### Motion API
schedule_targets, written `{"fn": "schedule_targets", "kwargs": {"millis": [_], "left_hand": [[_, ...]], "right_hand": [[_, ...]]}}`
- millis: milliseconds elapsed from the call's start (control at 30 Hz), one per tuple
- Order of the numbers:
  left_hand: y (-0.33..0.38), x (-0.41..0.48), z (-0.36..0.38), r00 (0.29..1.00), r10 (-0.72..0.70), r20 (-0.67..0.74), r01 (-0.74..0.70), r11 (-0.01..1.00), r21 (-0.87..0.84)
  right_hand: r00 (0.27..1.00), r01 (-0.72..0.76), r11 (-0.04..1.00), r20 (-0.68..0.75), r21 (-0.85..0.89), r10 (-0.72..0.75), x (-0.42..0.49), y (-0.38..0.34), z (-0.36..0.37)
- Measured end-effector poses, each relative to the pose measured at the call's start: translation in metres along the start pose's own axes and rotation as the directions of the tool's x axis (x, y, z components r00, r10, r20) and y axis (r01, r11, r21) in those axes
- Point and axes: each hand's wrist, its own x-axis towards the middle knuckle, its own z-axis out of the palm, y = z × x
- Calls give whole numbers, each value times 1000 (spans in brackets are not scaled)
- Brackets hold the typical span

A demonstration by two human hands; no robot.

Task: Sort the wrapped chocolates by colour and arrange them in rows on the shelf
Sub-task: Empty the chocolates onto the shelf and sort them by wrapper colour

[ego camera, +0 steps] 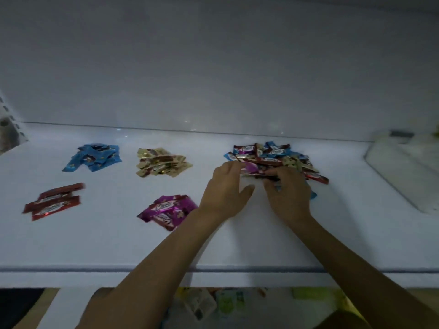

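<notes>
On the white shelf [213,245] lie four sorted heaps: blue chocolates [93,157] at the back left, gold chocolates [161,165] beside them, red chocolates [53,201] at the front left, and purple chocolates [169,211] in the middle front. A mixed pile [273,154] of red, blue, gold and purple wrappers sits at the back right. My left hand [225,191] reaches into its near edge, its fingertips touching a purple chocolate [249,167]. My right hand [287,193] lies on the pile with fingers curled round dark wrappers.
A pale plastic tray [401,172] lies on the shelf's far right. The shelf's back wall [213,67] rises behind the heaps. Below the front lip, packaged goods [213,302] show on a lower level.
</notes>
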Motion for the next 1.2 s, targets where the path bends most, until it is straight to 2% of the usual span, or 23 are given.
{"fn": "schedule_targets", "kwargs": {"millis": [100,200,267,367,500,567,733,933,1067,1200], "left_hand": [[6,17,30,994,-59,96,46,991,125],[7,30,50,989,-105,100,81,972,220],[9,38,58,989,-112,97,85,966,244],[12,54,64,989,-81,126,48,968,248],[17,78,70,969,-101,224,49,973,227],[19,83,78,966,-101,240,31,960,278],[16,82,86,994,64,85,-87,948,307],[8,82,90,963,247,-110,-222,955,196],[6,84,89,950,268,-160,-249,960,129],[8,85,83,959,151,-241,-152,988,16]], "right_hand": [[984,-139,985,95,-104,149,1,30,-15],[966,-151,978,191,-141,177,15,47,-11],[963,-135,988,225,-75,149,29,50,-2],[972,-146,985,198,93,125,46,48,7],[984,-139,981,130,135,121,45,53,9],[986,-150,967,107,207,130,42,55,8],[982,-187,942,93,280,167,43,56,5],[979,-201,928,99,313,179,45,56,8],[981,-192,925,83,328,174,46,60,14],[987,-162,937,55,310,152,45,60,15]]}}
